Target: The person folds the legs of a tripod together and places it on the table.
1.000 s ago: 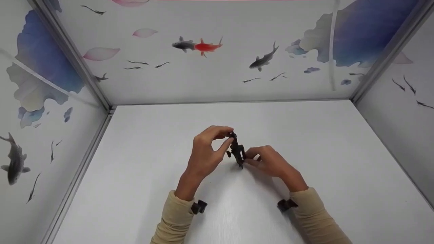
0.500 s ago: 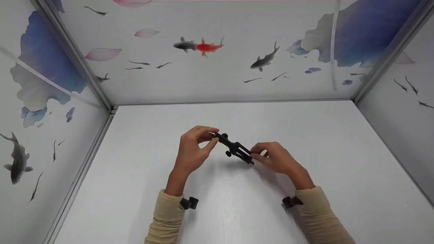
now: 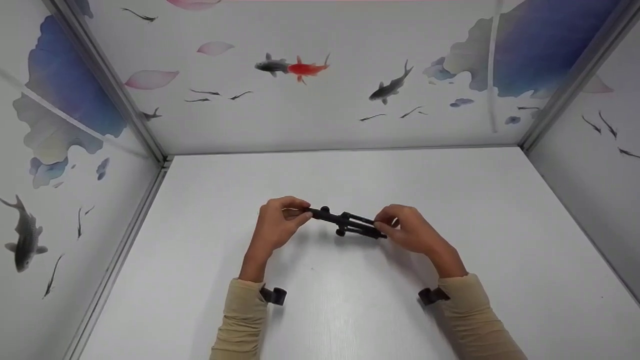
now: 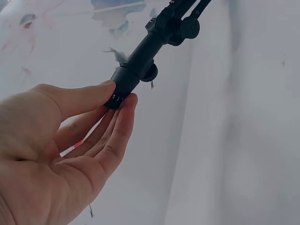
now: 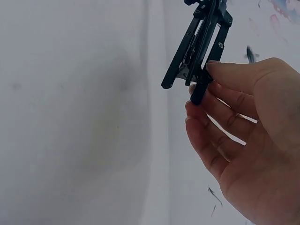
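A small black tripod (image 3: 331, 217), its legs folded near together, is held lengthwise between both hands above the white table. My left hand (image 3: 274, 227) pinches the end of its column between thumb and fingertips. Two round knobs stick out from the column and hub (image 4: 164, 28) in the left wrist view. At the opposite end, my right hand (image 3: 412, 234) pinches the tip of one leg (image 5: 218, 49) with thumb and fingers. Another leg (image 5: 180, 56) stands slightly apart from it in the right wrist view.
The white tabletop (image 3: 330, 310) is bounded by a back wall (image 3: 320, 120) and side walls printed with fish and lotus shapes. Metal rails (image 3: 112, 265) run along the left edge. Black camera mounts (image 3: 274, 296) sit at the cuffs.
The tripod has swung from steeply upright to nearly level across the view. My left hand has moved left and slightly down, while my right hand has shifted a little right and up.
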The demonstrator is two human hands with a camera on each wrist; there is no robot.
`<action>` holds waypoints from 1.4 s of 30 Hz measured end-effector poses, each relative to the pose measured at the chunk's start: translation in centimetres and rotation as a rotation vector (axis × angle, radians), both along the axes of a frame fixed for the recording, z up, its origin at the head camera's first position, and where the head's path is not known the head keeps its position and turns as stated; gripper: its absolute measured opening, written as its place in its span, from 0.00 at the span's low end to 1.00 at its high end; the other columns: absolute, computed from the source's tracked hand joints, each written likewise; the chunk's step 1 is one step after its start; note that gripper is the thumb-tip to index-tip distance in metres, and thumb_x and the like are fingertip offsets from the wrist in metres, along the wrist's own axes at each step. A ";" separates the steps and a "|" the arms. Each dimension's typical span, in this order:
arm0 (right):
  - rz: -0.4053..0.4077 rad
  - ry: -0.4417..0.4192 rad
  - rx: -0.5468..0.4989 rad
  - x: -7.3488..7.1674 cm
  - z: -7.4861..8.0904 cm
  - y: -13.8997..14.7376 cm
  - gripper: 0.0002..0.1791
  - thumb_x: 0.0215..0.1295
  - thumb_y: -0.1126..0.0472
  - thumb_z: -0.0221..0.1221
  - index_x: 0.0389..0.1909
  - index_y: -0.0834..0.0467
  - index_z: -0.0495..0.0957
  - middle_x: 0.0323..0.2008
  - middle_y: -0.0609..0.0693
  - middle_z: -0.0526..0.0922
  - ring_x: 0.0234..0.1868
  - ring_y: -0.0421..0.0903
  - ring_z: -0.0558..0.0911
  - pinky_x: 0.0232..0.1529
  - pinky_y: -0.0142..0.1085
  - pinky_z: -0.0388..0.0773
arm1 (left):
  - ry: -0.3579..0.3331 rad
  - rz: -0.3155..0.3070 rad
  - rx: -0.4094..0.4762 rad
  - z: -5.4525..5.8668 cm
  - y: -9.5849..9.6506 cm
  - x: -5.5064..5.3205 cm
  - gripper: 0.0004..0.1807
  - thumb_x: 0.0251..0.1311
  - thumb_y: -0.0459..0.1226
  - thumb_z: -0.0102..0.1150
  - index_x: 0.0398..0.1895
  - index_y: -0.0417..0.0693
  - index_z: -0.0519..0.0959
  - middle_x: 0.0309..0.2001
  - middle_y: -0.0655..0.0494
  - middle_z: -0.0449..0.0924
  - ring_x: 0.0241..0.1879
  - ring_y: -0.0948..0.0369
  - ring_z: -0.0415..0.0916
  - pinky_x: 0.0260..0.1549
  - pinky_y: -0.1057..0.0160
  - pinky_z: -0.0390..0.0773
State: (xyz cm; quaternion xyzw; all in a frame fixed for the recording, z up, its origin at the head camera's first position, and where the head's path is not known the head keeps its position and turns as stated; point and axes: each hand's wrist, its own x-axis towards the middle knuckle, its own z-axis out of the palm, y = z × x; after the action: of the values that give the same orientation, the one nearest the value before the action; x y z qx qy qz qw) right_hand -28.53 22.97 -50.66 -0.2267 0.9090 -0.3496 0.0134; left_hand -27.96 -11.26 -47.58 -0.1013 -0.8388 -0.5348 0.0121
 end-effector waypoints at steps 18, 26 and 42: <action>-0.073 0.004 0.003 -0.2 -1.2 -0.3 0.04 0.76 0.61 0.68 0.45 0.54 0.91 0.40 0.46 0.89 0.43 0.42 0.84 0.46 0.40 0.82 | -0.241 -0.050 -0.130 -2.8 -1.0 -0.5 0.06 0.67 0.39 0.75 0.45 0.52 0.93 0.45 0.57 0.92 0.49 0.57 0.89 0.50 0.56 0.86; -0.097 -0.012 0.005 -0.3 -1.5 -0.6 0.05 0.75 0.62 0.68 0.46 0.54 0.91 0.41 0.47 0.89 0.44 0.42 0.84 0.47 0.41 0.82 | -0.260 -0.046 -0.182 -3.3 -1.1 -0.7 0.05 0.69 0.40 0.73 0.42 0.52 0.93 0.41 0.57 0.92 0.46 0.59 0.86 0.44 0.61 0.81; -0.100 -0.006 0.017 -0.3 -1.5 -0.5 0.06 0.77 0.60 0.67 0.47 0.53 0.91 0.44 0.47 0.90 0.45 0.44 0.85 0.47 0.41 0.81 | -0.252 -0.077 -0.137 -3.5 -1.4 -1.0 0.09 0.68 0.40 0.73 0.47 0.47 0.91 0.46 0.54 0.92 0.48 0.56 0.89 0.48 0.58 0.87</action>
State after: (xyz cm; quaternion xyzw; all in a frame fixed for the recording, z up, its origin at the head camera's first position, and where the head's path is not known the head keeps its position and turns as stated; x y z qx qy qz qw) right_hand -28.87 22.46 -52.20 -0.1797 0.9221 -0.3426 0.0007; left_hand -28.97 -12.63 -51.10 -0.0660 -0.8638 -0.4848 -0.1206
